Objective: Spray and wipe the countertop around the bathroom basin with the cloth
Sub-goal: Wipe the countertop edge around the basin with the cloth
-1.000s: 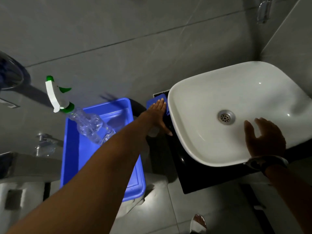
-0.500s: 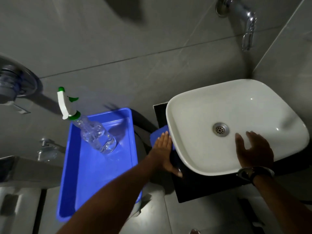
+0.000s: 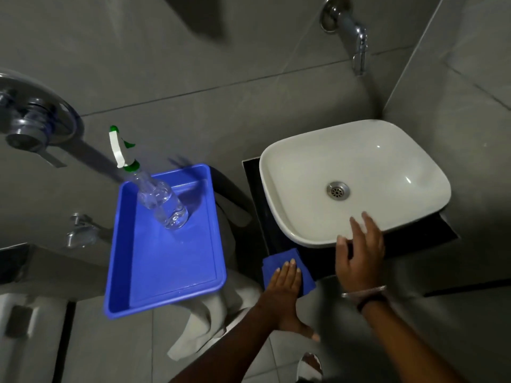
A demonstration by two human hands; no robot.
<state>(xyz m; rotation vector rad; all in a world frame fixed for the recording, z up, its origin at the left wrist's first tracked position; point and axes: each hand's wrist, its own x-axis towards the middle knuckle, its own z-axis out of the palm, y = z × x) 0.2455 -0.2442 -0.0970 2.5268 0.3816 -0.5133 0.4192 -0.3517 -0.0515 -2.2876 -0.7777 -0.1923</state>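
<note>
A white basin [image 3: 359, 161] sits on a black countertop [image 3: 253, 189] in the corner. My left hand [image 3: 284, 294] lies flat on a folded blue cloth [image 3: 279, 259], pressing it onto the front left corner of the countertop. My right hand [image 3: 359, 255] rests with spread fingers on the basin's front rim and holds nothing. A clear spray bottle [image 3: 160, 200] with a white and green trigger head stands tilted in a blue plastic tray [image 3: 171, 272] to the left of the basin.
A chrome tap [image 3: 356, 37] juts from the grey tiled wall above the basin. The blue tray rests on a white draped surface [image 3: 204, 327]. Chrome fittings [image 3: 30, 125] are on the wall at far left. A foot [image 3: 309, 367] shows on the floor below.
My left hand has slid the cloth along the countertop's left side from the back toward the front corner. My right hand has shifted from inside the basin to its front rim.
</note>
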